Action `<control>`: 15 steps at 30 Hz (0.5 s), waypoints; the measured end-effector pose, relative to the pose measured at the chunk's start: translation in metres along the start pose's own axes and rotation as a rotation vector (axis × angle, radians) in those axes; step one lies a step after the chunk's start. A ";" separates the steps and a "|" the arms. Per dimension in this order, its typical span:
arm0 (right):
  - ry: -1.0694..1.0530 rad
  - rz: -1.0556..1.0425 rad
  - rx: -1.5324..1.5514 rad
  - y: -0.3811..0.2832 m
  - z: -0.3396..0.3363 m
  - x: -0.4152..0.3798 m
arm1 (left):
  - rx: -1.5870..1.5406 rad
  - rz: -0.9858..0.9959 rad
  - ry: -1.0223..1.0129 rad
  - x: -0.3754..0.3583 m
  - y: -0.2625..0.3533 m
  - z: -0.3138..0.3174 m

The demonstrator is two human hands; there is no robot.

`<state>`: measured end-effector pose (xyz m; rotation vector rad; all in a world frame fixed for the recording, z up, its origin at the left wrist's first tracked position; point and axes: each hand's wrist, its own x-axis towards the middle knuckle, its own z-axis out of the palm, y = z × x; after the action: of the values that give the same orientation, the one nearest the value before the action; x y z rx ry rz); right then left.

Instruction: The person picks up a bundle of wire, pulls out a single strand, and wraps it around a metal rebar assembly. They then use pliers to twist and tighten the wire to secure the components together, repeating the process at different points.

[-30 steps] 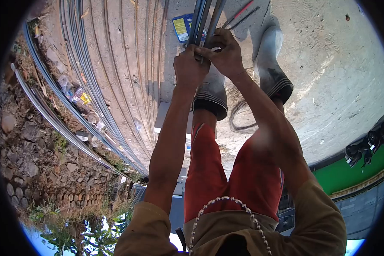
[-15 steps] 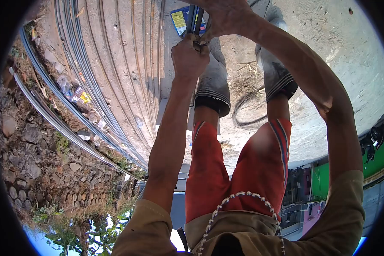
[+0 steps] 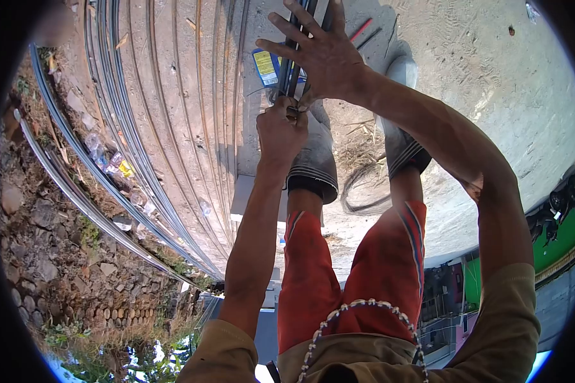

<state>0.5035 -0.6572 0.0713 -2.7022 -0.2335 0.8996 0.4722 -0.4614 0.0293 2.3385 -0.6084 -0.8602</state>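
My left hand [image 3: 282,127] is closed in a fist around the near end of several long dark metal bars [image 3: 293,71], which run away from me past my left boot [image 3: 314,153]. Over the same bars, my right hand [image 3: 329,64] is spread wide, fingers stretched out across them. Its thumb points down close to the left fist, where a short dark piece shows between the two hands. A blue and yellow packet [image 3: 265,67] lies beside the bars, partly covered by them.
Long thin rods [image 3: 152,83] stretch along the ground to my left, with blue-grey pipes [image 3: 96,150] and rubble [image 3: 51,236] beyond. A wire coil [image 3: 358,203] lies between my feet. Near my right boot [image 3: 404,76] are a red stick [image 3: 362,28] and a dark rod [image 3: 369,38].
My right hand has gone from bent close against the left fist to spread out over the bars. The left fist sits lower in view, still around the bars.
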 end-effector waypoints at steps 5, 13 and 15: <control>-0.007 0.039 0.071 -0.004 0.000 0.002 | 0.003 -0.006 -0.064 -0.004 -0.007 0.000; -0.018 0.033 0.048 -0.001 0.003 0.004 | -0.015 -0.156 -0.041 0.002 0.005 0.000; 0.138 0.004 0.044 0.000 0.012 -0.002 | 0.008 -0.140 -0.042 0.001 0.006 -0.001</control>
<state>0.4942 -0.6549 0.0632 -2.7102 -0.1768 0.7070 0.4717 -0.4657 0.0330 2.3981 -0.4695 -0.9732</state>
